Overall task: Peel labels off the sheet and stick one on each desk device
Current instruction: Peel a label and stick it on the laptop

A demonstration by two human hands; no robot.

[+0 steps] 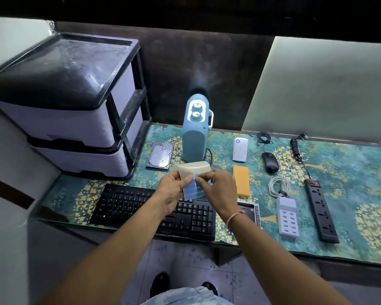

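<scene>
My left hand (174, 188) holds the label sheet (194, 170), a curled beige backing with blue labels, above the black keyboard (123, 204). My right hand (218, 188) pinches a blue label at the sheet's right side. On the desk lie a hard drive (160, 155), a blue heater (195, 130), a white power bank (240, 149), a black mouse (270, 162), an orange device (241, 181), a white USB hub (288, 219), a black power strip (321, 211) and a phone (251, 211), partly hidden by my right wrist.
A drawer unit (75, 102) with a black top stands at the back left. The desk carries a teal floral mat (350, 172). A white coiled cable (279, 186) lies by the hub. The front desk edge runs below the keyboard; my shoes show on the floor.
</scene>
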